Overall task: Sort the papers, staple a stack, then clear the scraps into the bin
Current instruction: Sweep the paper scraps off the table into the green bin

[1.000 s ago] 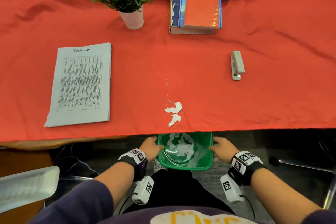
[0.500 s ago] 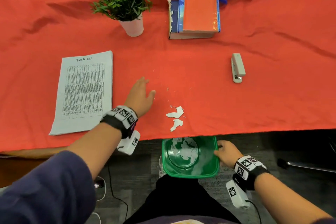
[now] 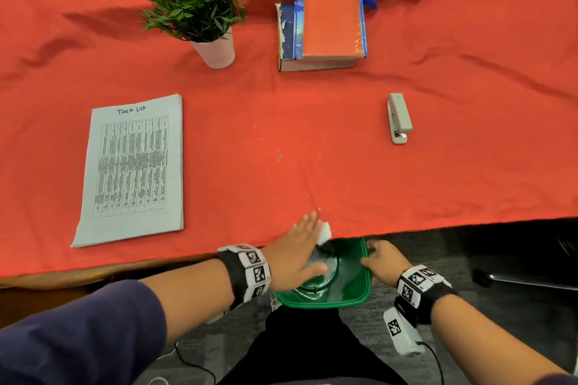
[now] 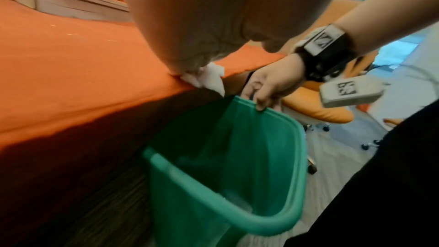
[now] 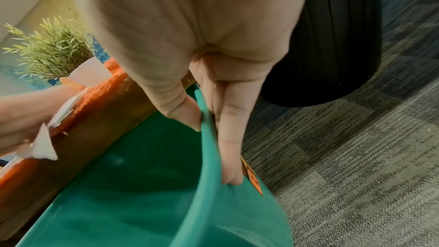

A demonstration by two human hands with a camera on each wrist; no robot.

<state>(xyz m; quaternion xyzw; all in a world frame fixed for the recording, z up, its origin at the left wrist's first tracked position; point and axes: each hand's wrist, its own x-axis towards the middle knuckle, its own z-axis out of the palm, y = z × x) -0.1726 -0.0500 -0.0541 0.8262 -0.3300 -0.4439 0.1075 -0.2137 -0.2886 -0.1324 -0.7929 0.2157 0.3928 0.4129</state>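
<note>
At the near edge of the red-covered counter (image 3: 312, 122), the left hand (image 3: 300, 255) lies flat with straight fingers, pressing white paper scraps (image 3: 323, 233) against the cloth right at the lip. Directly below that edge, the right hand (image 3: 380, 262) pinches the right rim of a green bin (image 3: 359, 300), thumb inside and fingers outside, holding its mouth under the scraps. The scraps overhang the edge and sit just above the bin opening, so the drop looks to be a short sweep toward the body, with the left hand nearer. The stack of papers (image 3: 131, 169) lies toward the counter's left edge; the stapler (image 3: 398, 117) sits to the right, well apart.
</note>
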